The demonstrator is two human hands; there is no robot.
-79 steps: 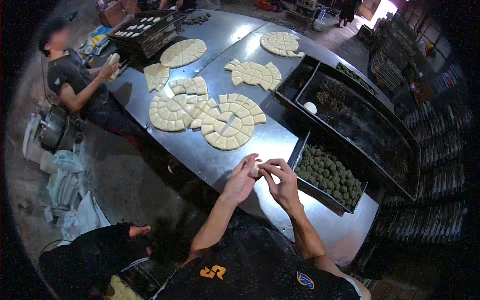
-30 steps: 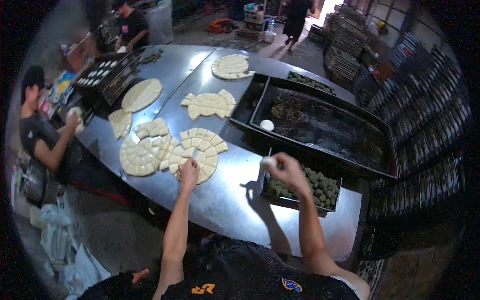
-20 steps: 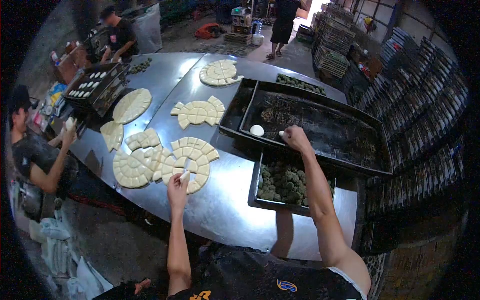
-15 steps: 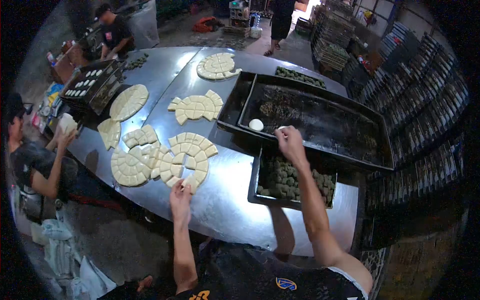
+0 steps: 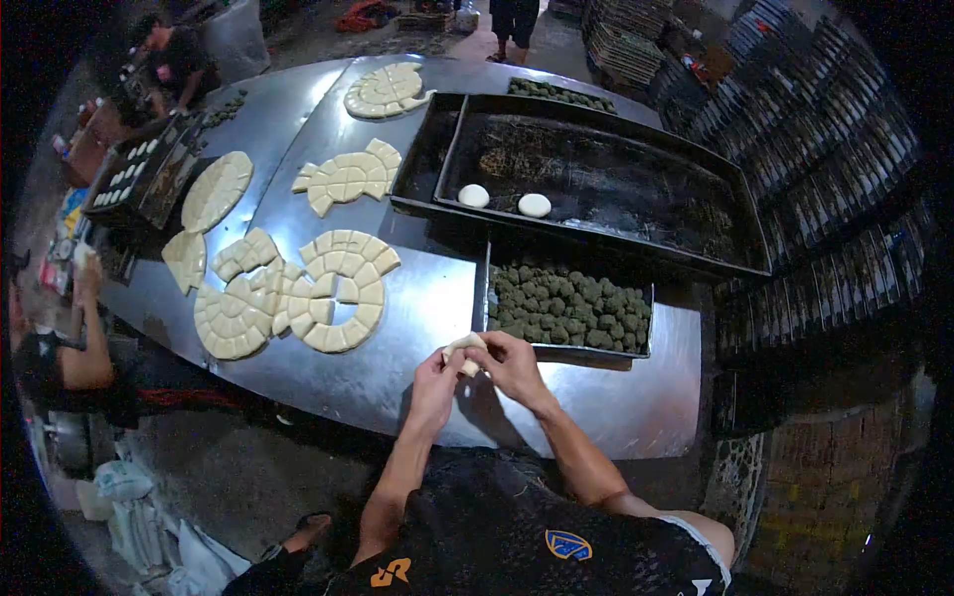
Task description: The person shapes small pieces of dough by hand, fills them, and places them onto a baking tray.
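Both hands meet above the front of the metal table. A piece of pale dough (image 5: 463,345) is pinched between them, partly covered by the fingers. My left hand (image 5: 431,393) grips it from the left, while my right hand (image 5: 518,375) has its fingers closed on the other side. Just beyond, a metal tray holds dark green filling balls (image 5: 571,307). Two smooth white dough balls, one on the left (image 5: 473,196) and one on the right (image 5: 535,206), rest along the near edge of a large black baking tray (image 5: 626,189). Left of my hands lies a scored dough round (image 5: 343,263) with a gap in it.
More cut dough lies on the metal table (image 5: 417,298), including a sheet (image 5: 350,179) and a far round (image 5: 384,90). Stacked trays (image 5: 149,174) with white pieces stand far left. Co-workers are at the left side. Tall tray racks (image 5: 805,199) line the right.
My right hand has come back from the black tray, where a second dough ball now sits. My left hand has moved right from the scored round with a dough piece, and the hands have met.
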